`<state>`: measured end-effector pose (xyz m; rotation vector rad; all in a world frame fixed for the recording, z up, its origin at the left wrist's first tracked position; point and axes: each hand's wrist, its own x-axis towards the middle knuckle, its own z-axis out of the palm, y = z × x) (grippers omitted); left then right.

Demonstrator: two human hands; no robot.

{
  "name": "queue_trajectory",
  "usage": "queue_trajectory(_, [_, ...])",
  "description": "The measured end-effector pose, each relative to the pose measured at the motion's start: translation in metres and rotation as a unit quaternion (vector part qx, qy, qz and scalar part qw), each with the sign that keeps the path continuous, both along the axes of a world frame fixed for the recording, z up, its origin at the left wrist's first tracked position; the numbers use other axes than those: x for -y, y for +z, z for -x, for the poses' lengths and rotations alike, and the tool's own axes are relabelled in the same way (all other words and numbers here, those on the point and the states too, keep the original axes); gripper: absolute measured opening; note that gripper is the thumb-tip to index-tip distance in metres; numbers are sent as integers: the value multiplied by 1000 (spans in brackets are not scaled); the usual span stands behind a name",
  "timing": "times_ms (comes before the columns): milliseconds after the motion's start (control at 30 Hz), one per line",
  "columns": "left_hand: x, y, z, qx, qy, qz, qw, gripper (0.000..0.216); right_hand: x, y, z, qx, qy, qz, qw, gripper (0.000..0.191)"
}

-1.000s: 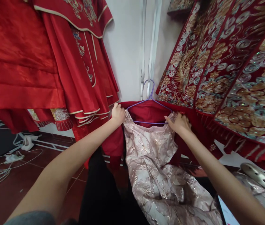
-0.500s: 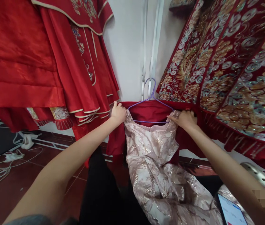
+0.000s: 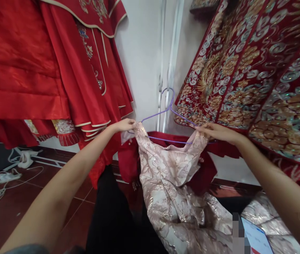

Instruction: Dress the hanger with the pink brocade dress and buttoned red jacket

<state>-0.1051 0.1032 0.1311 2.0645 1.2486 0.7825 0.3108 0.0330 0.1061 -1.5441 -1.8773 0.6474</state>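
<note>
A pale pink and silver brocade dress (image 3: pixel 163 169) hangs by its shoulder straps on a purple hanger (image 3: pixel 156 114), its lower part spread over my lap. My left hand (image 3: pixel 124 125) pinches at the dress's left shoulder, fingers closed by the hanger's end. At the opposite shoulder, my right hand (image 3: pixel 218 132) is closed on the strap. Dark red cloth (image 3: pixel 205 173) hangs behind the dress, mostly hidden by it. The hanger's hook is in front of white vertical rails (image 3: pixel 162 70); whether it touches them I cannot tell.
Red garments (image 3: pixel 81 77) hang at the left, and an embroidered dark red garment (image 3: pixel 231 70) at the right. A phone (image 3: pixel 257 237) lies on the dress fabric at lower right. White cables (image 3: pixel 0 183) lie on the tiled floor at left.
The red cloth stretched behind the hanger between my hands has dropped lower and slackened. My left hand has shifted slightly left; my right hand has turned and now closes on the strap.
</note>
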Motion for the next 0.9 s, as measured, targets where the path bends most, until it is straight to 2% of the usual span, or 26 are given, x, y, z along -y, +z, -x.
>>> queue_trajectory(100, [6,-6,1,80,-40,-23,996,24,-1,-13,1,-81,-26,-75,993,49])
queue_trajectory(200, [7,-18,-1,104,-22,-89,990,27,-5,-24,0,-141,-40,-119,982,43])
queue_trajectory(300, [7,-34,-3,137,55,-158,976,34,-9,-36,-4,-170,-120,-169,963,32])
queue_trajectory(400, [12,-56,1,156,181,-212,948,36,-4,-56,-9,-158,-218,-227,936,26])
queue_trajectory(467, [19,-75,6,167,260,-208,928,36,7,-75,-11,-124,-282,-249,918,25])
queue_trajectory(533, [28,-96,8,190,293,-161,923,35,23,-98,-11,-100,-322,-231,913,21])
queue_trajectory(600, [36,-116,5,238,273,-70,930,33,41,-121,-9,-89,-314,-174,929,19])
queue_trajectory(700, [44,-134,-13,335,186,66,921,30,63,-148,-5,-104,-267,-121,951,25])
queue_trajectory(800, [43,-130,-40,447,101,146,877,26,74,-158,1,-128,-227,-135,956,37])
queue_trajectory(900, [36,-113,-67,540,31,205,816,25,75,-151,11,-190,-219,-166,942,41])
